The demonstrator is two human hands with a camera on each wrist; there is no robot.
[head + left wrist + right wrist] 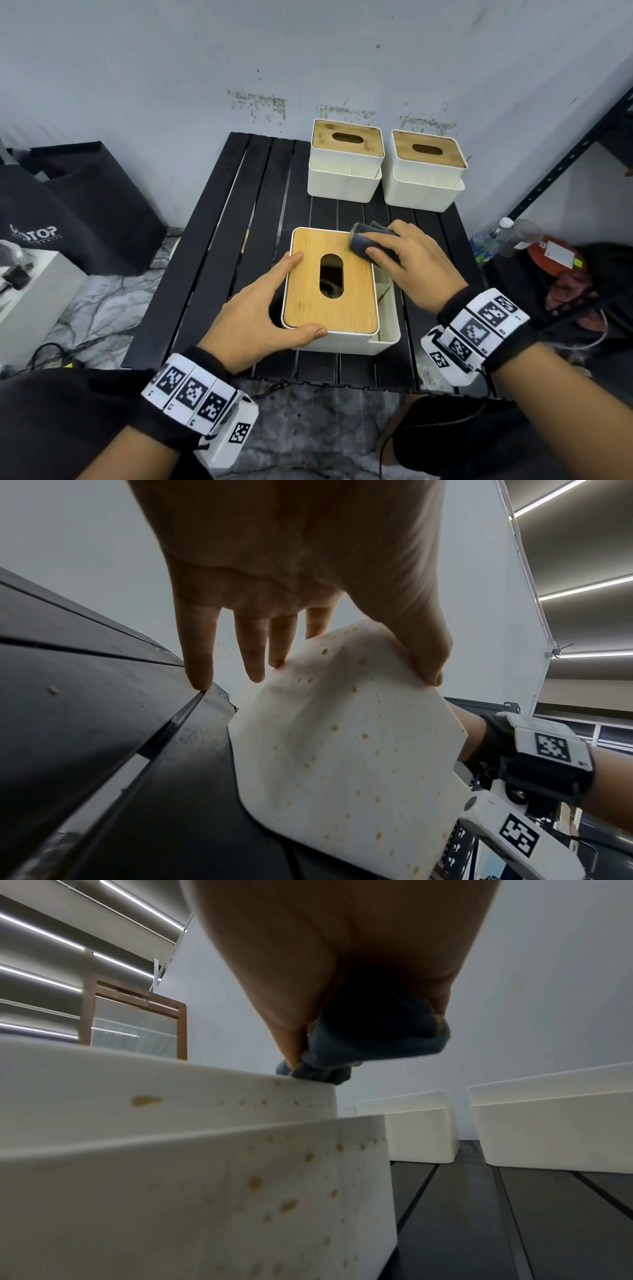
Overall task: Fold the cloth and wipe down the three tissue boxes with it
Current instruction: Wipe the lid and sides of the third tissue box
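The nearest tissue box (332,291), white with a slotted wooden lid, sits mid-table; its walls (205,1177) carry yellowish spots. My left hand (270,301) braces its near left corner, thumb along the near edge and straight fingers down the left side (342,750). My right hand (411,263) grips a folded dark grey cloth (370,240) and presses it on the lid's far right corner; the cloth (377,1042) bulges from under the palm at the rim. Two more tissue boxes (346,161) (426,171) stand side by side at the table's back, by the wall.
The black slatted table (222,240) is small and low. A black bag (78,212) and a white block (34,291) sit on the floor to the left. To the right are a dark shelf post (565,154), a plastic bottle (503,236) and clutter.
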